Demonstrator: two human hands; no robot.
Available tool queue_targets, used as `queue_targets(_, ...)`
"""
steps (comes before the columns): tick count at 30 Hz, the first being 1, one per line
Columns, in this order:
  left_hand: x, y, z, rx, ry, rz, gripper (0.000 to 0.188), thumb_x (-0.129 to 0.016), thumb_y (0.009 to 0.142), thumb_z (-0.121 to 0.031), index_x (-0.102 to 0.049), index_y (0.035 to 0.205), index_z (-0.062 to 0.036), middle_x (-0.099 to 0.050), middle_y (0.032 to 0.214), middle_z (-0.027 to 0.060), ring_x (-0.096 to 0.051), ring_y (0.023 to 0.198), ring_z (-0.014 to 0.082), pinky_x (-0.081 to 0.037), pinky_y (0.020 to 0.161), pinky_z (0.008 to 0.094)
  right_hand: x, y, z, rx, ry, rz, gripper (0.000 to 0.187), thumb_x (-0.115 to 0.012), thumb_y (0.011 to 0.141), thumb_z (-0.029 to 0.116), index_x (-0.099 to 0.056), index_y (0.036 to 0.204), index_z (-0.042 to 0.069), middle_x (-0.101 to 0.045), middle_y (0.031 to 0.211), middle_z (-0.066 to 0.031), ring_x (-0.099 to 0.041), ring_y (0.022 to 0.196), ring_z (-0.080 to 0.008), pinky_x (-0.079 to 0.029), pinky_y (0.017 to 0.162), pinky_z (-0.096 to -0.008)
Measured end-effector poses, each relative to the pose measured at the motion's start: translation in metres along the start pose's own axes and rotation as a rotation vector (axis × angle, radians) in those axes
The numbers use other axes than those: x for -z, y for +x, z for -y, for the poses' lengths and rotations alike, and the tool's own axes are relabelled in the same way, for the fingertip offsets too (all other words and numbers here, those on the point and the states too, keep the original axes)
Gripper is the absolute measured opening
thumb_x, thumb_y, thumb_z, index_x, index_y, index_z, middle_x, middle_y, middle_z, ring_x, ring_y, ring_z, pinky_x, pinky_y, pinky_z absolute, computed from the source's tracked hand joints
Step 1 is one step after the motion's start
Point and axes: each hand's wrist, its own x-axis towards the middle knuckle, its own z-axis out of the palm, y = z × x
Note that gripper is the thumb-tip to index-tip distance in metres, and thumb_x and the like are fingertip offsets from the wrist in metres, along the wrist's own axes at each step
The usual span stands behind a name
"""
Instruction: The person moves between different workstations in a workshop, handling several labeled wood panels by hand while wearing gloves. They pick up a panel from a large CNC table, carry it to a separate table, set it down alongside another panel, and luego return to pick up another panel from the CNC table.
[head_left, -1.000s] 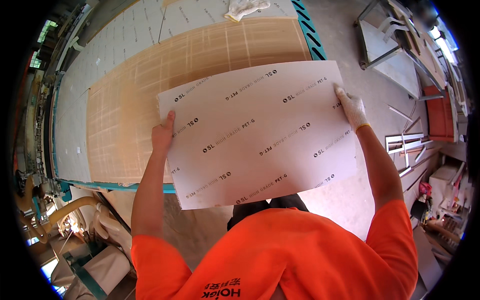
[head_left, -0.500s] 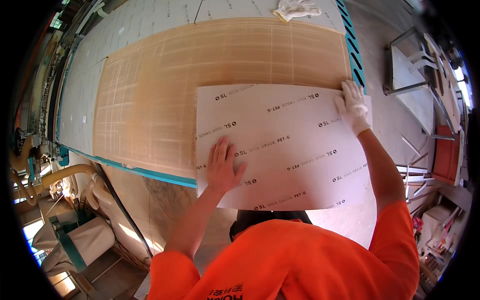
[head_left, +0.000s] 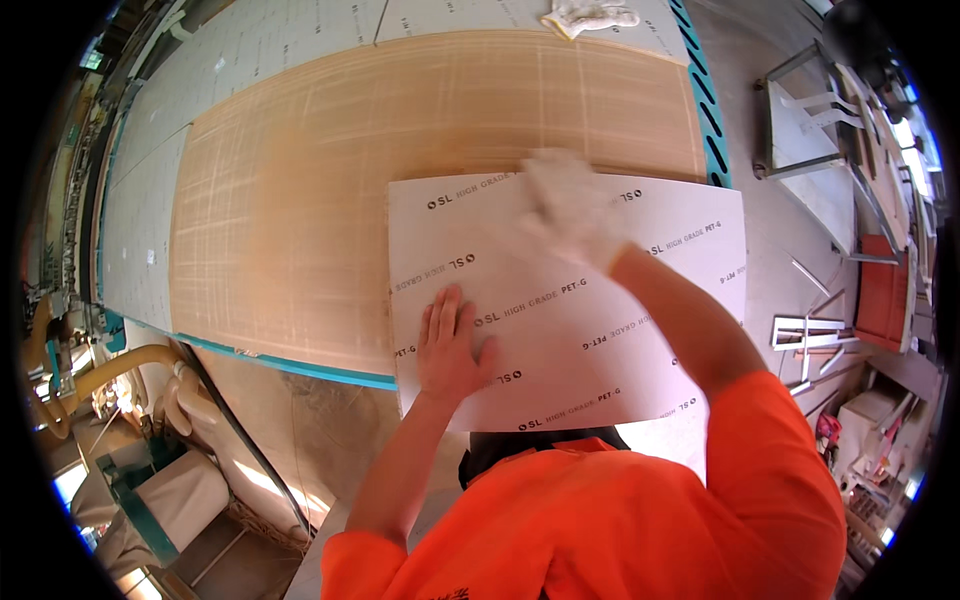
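A white film-covered panel with dark printing lies before me, its near edge reaching past the table's front toward my body. My bare left hand rests flat on the panel's left part, fingers stretched and slightly apart. Over the panel's far edge is my right hand, in a whitish work glove and smeared by motion; its fingers cannot be made out. Beneath and beyond the panel lies a large tan wood-toned board with pale streaks.
Printed white sheeting borders the tan board at the far side and left. An off-duty white glove lies at the far edge. The table has a teal slotted edge. A metal cart and red box stand right; a yellowish hose runs left.
My gloved right hand has left the panel's far right corner and swept left to the middle of its far edge. My left hand stays flat in about the same place.
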Motion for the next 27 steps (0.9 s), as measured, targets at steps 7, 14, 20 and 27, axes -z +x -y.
queue_targets(7,-0.004,0.007,-0.015,-0.033,0.05,0.025,0.056,-0.068,0.083,-0.031,-0.063,0.128,0.002,-0.041,0.156,0.0199,-0.038,0.147,0.0373,-0.03,0.121,0.0531,0.069,-0.1,-0.157,-0.483,-0.526,0.03,0.066,-0.053,0.096,0.045,-0.048,0.144,0.0,-0.047,0.15,-0.0226,-0.034,0.147,-0.0378,-0.017,0.126,-0.0442)
queue_targets(14,-0.005,0.005,-0.001,-0.109,0.105,-0.041,0.056,-0.068,0.082,-0.029,-0.064,0.127,0.004,-0.044,0.154,0.0229,-0.042,0.143,0.0414,-0.034,0.118,0.0554,0.028,-0.039,-0.058,-0.094,-0.089,0.019,0.062,-0.057,0.095,0.038,-0.05,0.144,0.0,-0.041,0.158,-0.0207,-0.034,0.149,-0.0348,-0.024,0.125,-0.0436)
queue_targets(20,-0.004,0.004,-0.005,-0.105,0.082,-0.044,0.054,-0.068,0.082,-0.029,-0.065,0.125,0.0047,-0.045,0.152,0.0236,-0.043,0.142,0.0421,-0.036,0.117,0.0551,0.157,-0.172,-0.265,-0.733,-0.663,0.255,0.068,-0.05,0.101,0.044,-0.041,0.153,0.0,-0.035,0.162,-0.0224,-0.025,0.153,-0.0383,-0.017,0.127,-0.043)
queue_targets(27,0.001,0.01,-0.008,-0.051,0.01,-0.018,0.052,-0.068,0.082,-0.027,-0.064,0.123,0.0045,-0.046,0.151,0.0246,-0.043,0.141,0.043,-0.036,0.117,0.0544,0.051,-0.07,-0.115,-0.015,-0.312,-0.052,0.073,-0.062,0.09,0.04,-0.047,0.145,-0.005,-0.047,0.152,-0.0255,-0.04,0.145,-0.0404,-0.025,0.125,-0.0487)
